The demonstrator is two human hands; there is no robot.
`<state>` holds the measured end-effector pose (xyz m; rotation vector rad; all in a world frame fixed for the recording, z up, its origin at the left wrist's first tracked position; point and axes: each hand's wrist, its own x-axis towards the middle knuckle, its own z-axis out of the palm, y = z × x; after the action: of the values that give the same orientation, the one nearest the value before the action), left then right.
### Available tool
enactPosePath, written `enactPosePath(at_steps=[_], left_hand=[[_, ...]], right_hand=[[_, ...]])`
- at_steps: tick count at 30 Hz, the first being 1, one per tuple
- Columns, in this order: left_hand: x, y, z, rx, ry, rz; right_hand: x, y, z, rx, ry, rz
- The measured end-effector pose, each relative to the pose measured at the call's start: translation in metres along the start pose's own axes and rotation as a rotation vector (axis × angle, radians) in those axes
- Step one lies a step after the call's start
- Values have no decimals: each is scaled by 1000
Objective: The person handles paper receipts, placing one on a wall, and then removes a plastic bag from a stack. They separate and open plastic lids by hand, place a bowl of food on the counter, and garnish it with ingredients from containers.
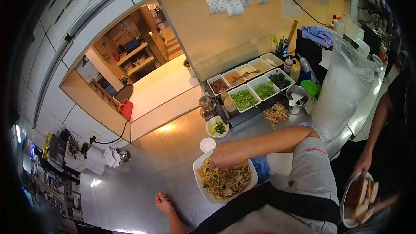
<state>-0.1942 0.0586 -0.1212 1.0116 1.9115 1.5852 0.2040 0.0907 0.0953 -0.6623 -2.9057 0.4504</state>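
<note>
A square white bowl (200, 185) of noodles (225, 183) with bits of green sits on the steel counter in front of me. My right hand (225, 154) is over the bowl's far side, knuckles up and fingers bent down toward the noodles. Its fingertips are mostly hidden, and anything between them I cannot make out. To the left of the bowl, my left hand (164, 203) rests by the counter with its fingers curled in and nothing visible in them. Just beyond the bowl are a small white dish (208, 144) and a white bowl of greens (217, 127).
A topping rack holds chopped scallions (242, 99) and other trays. Squeeze bottles (229, 105), a metal pot (298, 99) and a large plastic bag (342, 91) stand around it. At right, another person's hand (363, 164) holds a bowl with bread-like pieces. A pass-through window opens ahead.
</note>
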Motion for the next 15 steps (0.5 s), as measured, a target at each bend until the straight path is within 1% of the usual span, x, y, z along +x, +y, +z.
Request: enactPosePath(at_steps=[2, 5, 8, 11, 14, 15], left_hand=[[0, 0, -1, 24, 11, -6], [4, -7, 0, 36, 10, 9], [3, -8, -2, 27, -2, 16], [6, -16, -3, 45, -22, 61], [2, -9, -2, 99, -24, 103], [-1, -7, 0, 122, -23, 112]], right_hand=[[-5, -13, -10, 38, 120, 62], [-7, -30, -2, 5, 185, 89], [-2, -6, 53, -77, 75, -110], [-4, -16, 40, 3, 123, -26], [-7, -37, 14, 5, -45, 189], [-12, -31, 23, 56, -72, 47]])
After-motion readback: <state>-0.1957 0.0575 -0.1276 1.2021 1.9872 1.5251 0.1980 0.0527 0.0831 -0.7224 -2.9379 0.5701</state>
